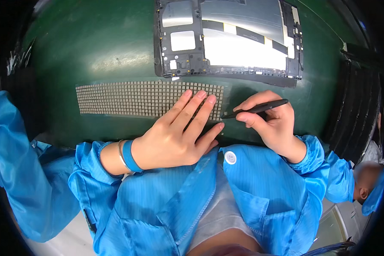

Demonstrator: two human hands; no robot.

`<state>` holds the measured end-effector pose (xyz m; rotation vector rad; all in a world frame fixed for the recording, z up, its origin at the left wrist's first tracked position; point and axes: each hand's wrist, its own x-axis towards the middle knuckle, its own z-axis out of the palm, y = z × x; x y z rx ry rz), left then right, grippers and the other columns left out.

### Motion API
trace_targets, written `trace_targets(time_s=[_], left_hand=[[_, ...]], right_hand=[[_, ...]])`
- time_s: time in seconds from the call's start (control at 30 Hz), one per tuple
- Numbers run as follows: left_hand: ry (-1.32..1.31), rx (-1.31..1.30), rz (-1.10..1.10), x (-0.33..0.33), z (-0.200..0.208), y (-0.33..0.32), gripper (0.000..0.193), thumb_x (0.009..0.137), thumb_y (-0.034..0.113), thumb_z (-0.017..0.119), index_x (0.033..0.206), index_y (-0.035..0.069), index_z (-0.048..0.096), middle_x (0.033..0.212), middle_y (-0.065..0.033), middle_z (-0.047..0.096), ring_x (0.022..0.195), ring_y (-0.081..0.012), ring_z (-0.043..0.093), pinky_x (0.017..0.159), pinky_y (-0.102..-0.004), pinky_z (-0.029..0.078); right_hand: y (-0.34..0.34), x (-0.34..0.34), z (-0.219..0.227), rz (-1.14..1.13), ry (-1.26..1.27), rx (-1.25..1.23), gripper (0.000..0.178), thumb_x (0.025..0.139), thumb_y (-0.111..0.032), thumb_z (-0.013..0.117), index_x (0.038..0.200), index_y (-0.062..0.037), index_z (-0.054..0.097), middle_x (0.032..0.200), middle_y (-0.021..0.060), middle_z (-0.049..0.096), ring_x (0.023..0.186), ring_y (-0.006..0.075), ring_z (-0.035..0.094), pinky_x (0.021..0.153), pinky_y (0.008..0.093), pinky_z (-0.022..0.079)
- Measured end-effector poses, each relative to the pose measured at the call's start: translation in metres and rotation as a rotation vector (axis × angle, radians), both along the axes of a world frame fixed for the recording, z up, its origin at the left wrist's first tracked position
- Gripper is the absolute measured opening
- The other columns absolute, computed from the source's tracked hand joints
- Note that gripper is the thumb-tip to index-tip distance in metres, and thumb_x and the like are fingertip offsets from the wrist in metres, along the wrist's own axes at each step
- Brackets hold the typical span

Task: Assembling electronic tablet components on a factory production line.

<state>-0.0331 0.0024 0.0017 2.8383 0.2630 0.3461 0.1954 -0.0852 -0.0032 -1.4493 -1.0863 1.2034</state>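
A long sheet of small grey-brown square pads (128,99) lies flat on the green mat, set out in rows. My left hand (175,136) rests over its right part, fingers stretched out and fingertips on the pads. My right hand (271,121) pinches black tweezers (260,107), whose tip touches or nearly touches the sheet's lower right corner. Whether a pad sits between the tips is too small to tell. Beyond the sheet lies a black device frame (181,64) with a shiny silver panel; neither hand touches it.
The green work mat (64,51) covers the table. On the right stand black ribbed trays or racks (350,106), with a dark stack (21,94) on the left. A person in blue (343,179) is at the right edge, and another blue sleeve (17,170) shows at left.
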Motion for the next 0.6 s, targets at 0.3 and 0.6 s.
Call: trace_targets(time_s=[0.3, 0.6], left_hand=[[0.001, 0.032, 0.001, 0.001, 0.002, 0.003, 0.042, 0.078, 0.038, 0.072, 0.111, 0.013, 0.072, 0.126, -0.0295, 0.059, 0.117, -0.0428, 0.059, 0.102, -0.0515, 0.047], [-0.098, 0.010, -0.015, 0.003, 0.003, 0.017, 0.040, 0.080, 0.037, 0.069, 0.106, 0.007, 0.071, 0.118, -0.0149, 0.067, 0.108, -0.0279, 0.065, 0.087, -0.0341, 0.054]], right_hand=[[0.021, 0.017, 0.018, -0.017, 0.191, 0.072, 0.022, 0.083, 0.003, 0.075, 0.099, 0.0012, 0.061, 0.093, 0.0126, 0.071, 0.076, 0.0130, 0.067, 0.062, 0.0242, 0.052], [0.190, 0.047, 0.017, -0.054, -0.010, 0.203, 0.012, 0.092, -0.005, 0.065, 0.101, 0.0012, 0.061, 0.080, 0.0030, 0.060, 0.066, 0.0083, 0.055, 0.068, 0.0255, 0.053]])
